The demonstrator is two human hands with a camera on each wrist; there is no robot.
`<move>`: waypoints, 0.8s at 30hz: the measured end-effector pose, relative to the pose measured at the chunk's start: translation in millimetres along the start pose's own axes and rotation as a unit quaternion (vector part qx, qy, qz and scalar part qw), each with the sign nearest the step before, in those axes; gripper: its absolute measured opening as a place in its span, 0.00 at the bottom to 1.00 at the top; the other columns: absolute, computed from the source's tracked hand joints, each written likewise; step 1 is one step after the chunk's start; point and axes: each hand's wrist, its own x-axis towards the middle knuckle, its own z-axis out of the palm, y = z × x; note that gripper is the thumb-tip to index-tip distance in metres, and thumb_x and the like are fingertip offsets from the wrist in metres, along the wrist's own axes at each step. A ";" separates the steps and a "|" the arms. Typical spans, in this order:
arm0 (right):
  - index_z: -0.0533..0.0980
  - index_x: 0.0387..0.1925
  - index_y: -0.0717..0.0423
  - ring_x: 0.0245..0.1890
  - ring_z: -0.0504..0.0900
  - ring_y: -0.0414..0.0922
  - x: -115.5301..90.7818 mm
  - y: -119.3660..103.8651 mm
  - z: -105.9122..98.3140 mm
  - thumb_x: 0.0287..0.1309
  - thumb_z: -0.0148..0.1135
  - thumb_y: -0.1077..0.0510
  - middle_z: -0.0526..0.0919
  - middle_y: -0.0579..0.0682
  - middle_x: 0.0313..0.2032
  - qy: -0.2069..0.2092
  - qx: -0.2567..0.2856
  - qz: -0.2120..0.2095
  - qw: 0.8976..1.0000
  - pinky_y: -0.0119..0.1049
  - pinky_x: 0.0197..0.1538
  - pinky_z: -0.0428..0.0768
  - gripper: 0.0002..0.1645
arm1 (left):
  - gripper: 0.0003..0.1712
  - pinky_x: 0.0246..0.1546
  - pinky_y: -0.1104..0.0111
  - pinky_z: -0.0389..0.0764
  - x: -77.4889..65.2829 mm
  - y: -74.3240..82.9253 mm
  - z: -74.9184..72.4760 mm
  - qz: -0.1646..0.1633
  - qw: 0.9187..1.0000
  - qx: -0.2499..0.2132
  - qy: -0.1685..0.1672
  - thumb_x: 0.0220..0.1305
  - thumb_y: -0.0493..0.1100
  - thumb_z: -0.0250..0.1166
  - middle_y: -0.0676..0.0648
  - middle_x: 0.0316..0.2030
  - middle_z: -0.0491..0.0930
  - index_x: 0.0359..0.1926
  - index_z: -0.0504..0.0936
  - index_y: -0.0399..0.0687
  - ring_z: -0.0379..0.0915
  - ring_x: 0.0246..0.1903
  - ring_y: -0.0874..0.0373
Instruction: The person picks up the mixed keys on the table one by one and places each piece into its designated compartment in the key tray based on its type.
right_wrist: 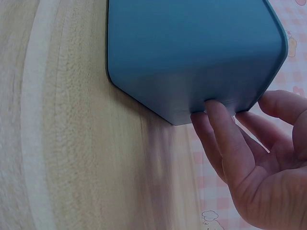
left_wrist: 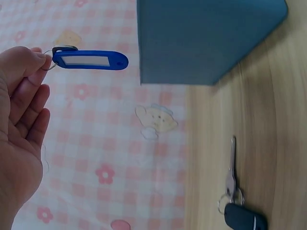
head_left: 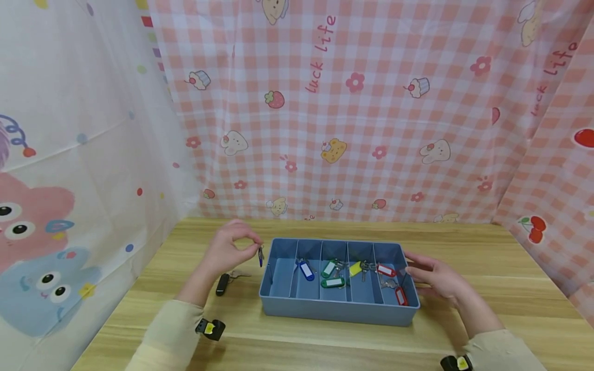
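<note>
My left hand [head_left: 229, 248] pinches the ring of a key with a blue tag [left_wrist: 91, 60], held in the air just beside the left end of a blue-grey divided box [head_left: 341, 310]. The fingertips of my right hand [head_left: 436, 278] touch the outside of the box's right end wall. Keys with tags lie in the box: a blue tag [head_left: 306, 270] in the second compartment from the left, two green tags [head_left: 333, 282] in the third, a yellow tag [head_left: 355, 268] in the fourth, and two red tags [head_left: 401, 296] in the rightmost.
On the wooden table [head_left: 325, 345], left of the box and below my left hand, lies a key with a black fob [head_left: 223, 284]. Patterned cloth [head_left: 352, 123] hangs at the back and along both sides of the table.
</note>
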 end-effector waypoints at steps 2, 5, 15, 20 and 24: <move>0.49 0.75 0.67 0.52 0.80 0.50 -0.1 0.2 0.1 0.71 0.57 0.58 0.62 0.75 0.66 -0.001 0.003 -0.001 1.000 0.49 0.52 0.80 0.41 | 0.10 0.44 0.61 0.75 1.8 2.8 2.2 0.010 1.000 -0.002 0.003 0.49 0.29 0.73 0.55 0.29 0.85 0.29 0.88 0.48 0.76 0.39 0.55; 0.49 0.75 0.67 0.52 0.80 0.50 -0.4 0.2 0.3 0.71 0.57 0.58 0.61 0.75 0.67 -0.002 0.005 -0.002 1.000 0.49 0.52 0.80 0.41 | 0.11 0.46 0.61 0.75 4.2 7.7 5.7 0.021 1.000 -0.005 0.009 0.49 0.28 0.73 0.56 0.29 0.85 0.29 0.88 0.49 0.76 0.38 0.56; 0.48 0.75 0.67 0.53 0.79 0.50 -1.1 -0.9 1.4 0.71 0.56 0.58 0.60 0.75 0.67 -0.005 0.014 -0.002 1.000 0.49 0.52 0.80 0.41 | 0.10 0.42 0.62 0.76 10.4 21.4 19.6 0.017 1.000 -0.014 0.002 0.50 0.30 0.73 0.57 0.30 0.85 0.30 0.89 0.50 0.75 0.39 0.57; 0.49 0.75 0.66 0.54 0.79 0.52 -1.2 -1.2 1.8 0.71 0.56 0.58 0.61 0.75 0.67 -0.001 0.007 -0.004 1.000 0.49 0.52 0.80 0.40 | 0.04 0.44 0.60 0.76 14.0 26.0 25.8 0.018 1.000 -0.021 -0.012 0.55 0.34 0.71 0.54 0.30 0.86 0.30 0.89 0.48 0.75 0.40 0.56; 0.49 0.75 0.66 0.55 0.78 0.53 -0.9 -0.6 2.2 0.72 0.55 0.59 0.61 0.75 0.67 0.001 0.008 -0.005 1.000 0.50 0.53 0.80 0.39 | 0.05 0.45 0.60 0.76 16.8 28.6 31.7 0.020 0.999 -0.027 -0.020 0.55 0.33 0.72 0.53 0.31 0.86 0.30 0.89 0.47 0.74 0.40 0.56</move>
